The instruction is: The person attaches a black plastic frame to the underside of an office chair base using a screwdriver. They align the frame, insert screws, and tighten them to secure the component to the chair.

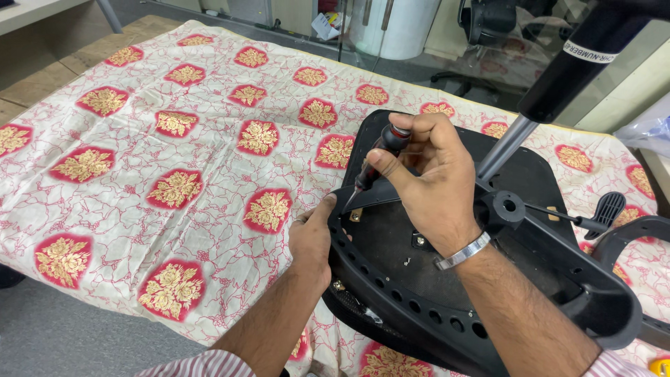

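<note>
An upside-down black office chair seat (391,244) lies on a cloth-covered surface, its gas cylinder (558,77) sticking up to the upper right. My right hand (426,174) grips a black and red screwdriver (377,164), tip pointing down at the seat's left edge by a black armrest bracket (373,197). My left hand (312,237) rests against the seat's rim, thumb up beside the screwdriver tip. A small loose screw (407,262) lies on the seat underside. A metal bangle (462,253) circles my right wrist.
The cream cloth with red and gold flower patches (174,160) covers the surface. A black lever paddle (608,207) and an armrest (638,234) stick out at the right. Grey floor (63,335) shows at lower left; another office chair (488,28) and a white bin (398,24) stand behind.
</note>
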